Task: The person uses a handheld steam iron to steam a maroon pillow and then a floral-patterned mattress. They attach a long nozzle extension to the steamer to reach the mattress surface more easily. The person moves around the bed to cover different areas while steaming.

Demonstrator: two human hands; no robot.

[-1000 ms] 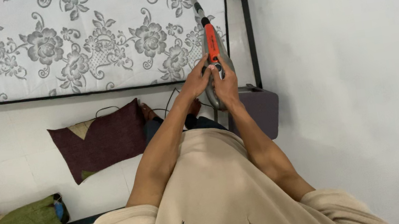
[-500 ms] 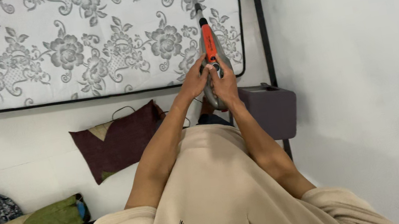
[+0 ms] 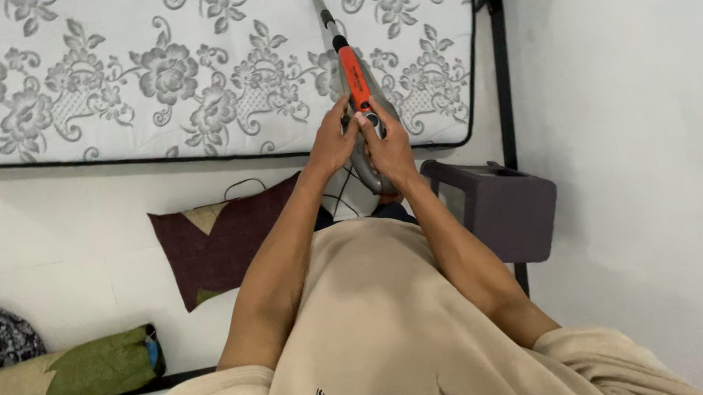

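Left hand (image 3: 332, 143) and right hand (image 3: 389, 147), both closed around the vacuum handle (image 3: 358, 99), tube pointing at the floral mattress (image 3: 165, 67)

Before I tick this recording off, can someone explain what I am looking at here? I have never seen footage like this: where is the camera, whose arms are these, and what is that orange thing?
The camera sits on a person's head and looks down, so you see their own beige top and both bare arms reaching away from you. No machine is involved. The left hand and the right hand are both closed around the grey handle of a stick vacuum with an orange body, whose tube points out over a mattress with a grey flower pattern. Below the arms lie a dark maroon cushion on the pale floor and, further left, a green and beige bolster. A dark box-like stool stands to the right, by the white wall.
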